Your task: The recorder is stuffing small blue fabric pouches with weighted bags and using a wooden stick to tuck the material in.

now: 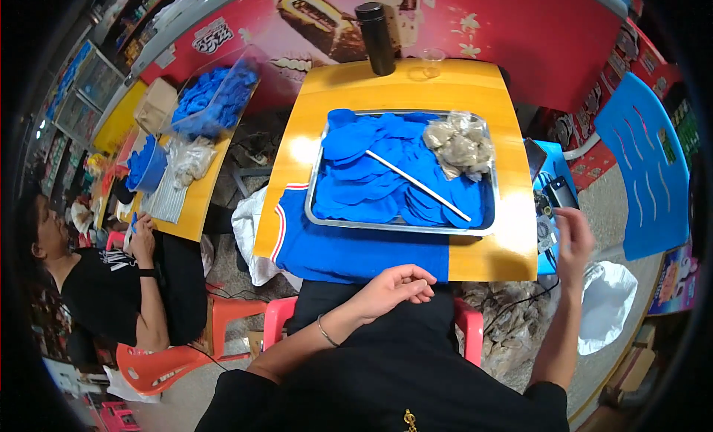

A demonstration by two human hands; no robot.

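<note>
Tray [321,165] of blue pieces [371,172], white stick [417,185], black flask [377,37], phone [558,192]

The blue cloth pieces [386,176] hide most of the metal tray [318,180]; the right hand [573,239] is motion-blurred.

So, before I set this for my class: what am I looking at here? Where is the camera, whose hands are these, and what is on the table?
There is no machine here. A person wears a wide-angle camera on the head, looking down, so straight edges bend near the rim. Both forearms come in from below. The left hand rests loosely curled in the lap, holding nothing. The right hand reaches out to the side, by a phone on a blue stool; whether it grips anything is unclear. On the yellow table sit a metal tray of blue fabric pieces, a white stick, a crumpled clear bag, a blue cloth, a black flask and a clear cup. Another person works at the left.
</note>
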